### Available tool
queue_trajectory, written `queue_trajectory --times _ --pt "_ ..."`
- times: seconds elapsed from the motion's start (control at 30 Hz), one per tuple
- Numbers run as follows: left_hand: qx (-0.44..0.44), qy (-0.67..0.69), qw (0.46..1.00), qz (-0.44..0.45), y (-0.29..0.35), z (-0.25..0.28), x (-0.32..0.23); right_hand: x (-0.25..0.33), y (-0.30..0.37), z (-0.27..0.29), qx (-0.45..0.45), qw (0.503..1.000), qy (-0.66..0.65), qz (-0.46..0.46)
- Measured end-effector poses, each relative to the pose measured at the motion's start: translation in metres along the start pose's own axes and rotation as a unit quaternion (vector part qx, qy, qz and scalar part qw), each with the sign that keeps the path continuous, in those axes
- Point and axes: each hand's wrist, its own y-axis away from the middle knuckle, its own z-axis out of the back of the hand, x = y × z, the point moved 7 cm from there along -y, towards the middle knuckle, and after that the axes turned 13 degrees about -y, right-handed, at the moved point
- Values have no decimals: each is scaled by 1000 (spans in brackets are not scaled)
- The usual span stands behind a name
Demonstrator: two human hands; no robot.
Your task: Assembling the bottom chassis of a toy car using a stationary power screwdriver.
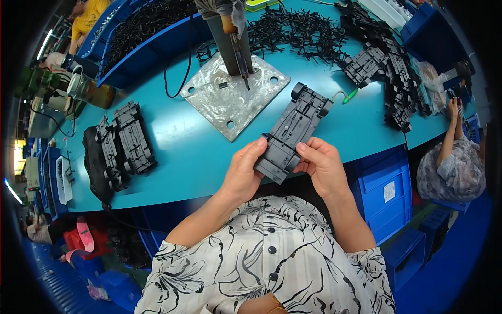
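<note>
Between my two hands I hold a black plastic toy car chassis (294,128), tilted, with small wheels at its far end. My left hand (244,166) grips its near left edge, thumb on top. At the near right edge my right hand (322,162) closes on it, thumb also on top. Just beyond the chassis is a square metal base plate (230,112) with holes in its corners. Above this plate a thin pointed metal tool (241,63) hangs from an upright post.
More chassis (135,137) lie at the left on the teal table (180,172); a heap of chassis (395,68) covers the right. Small black parts (298,34) are piled at the back, near a blue bin (151,49). A green-handled tool (350,96) lies right. Other people sit nearby.
</note>
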Motion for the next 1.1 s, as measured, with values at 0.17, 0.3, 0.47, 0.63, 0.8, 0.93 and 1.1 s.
queue_trajectory --times 0.17,0.3,0.47,0.63,0.8,0.93,1.1 --pt "-5 9 1000 -13 3 5 -15 0 -9 -13 39 999 7 -18" --pt "-7 12 999 -29 -1 18 -21 -1 -18 -26 57 998 -7 -33" --pt "-41 25 997 -61 -12 32 -28 -9 -42 -28 132 986 -37 -92" --pt "-68 42 995 -67 -21 37 -34 -7 -54 -45 138 983 -82 -86" --pt "-71 43 993 -84 -31 40 -43 -8 -66 -46 133 983 -107 -73" --pt "-54 47 994 -77 -40 40 -49 -8 -76 -46 167 978 -107 -67" --pt "-65 39 993 -87 -44 44 -58 -5 -77 -58 148 981 -119 -38"
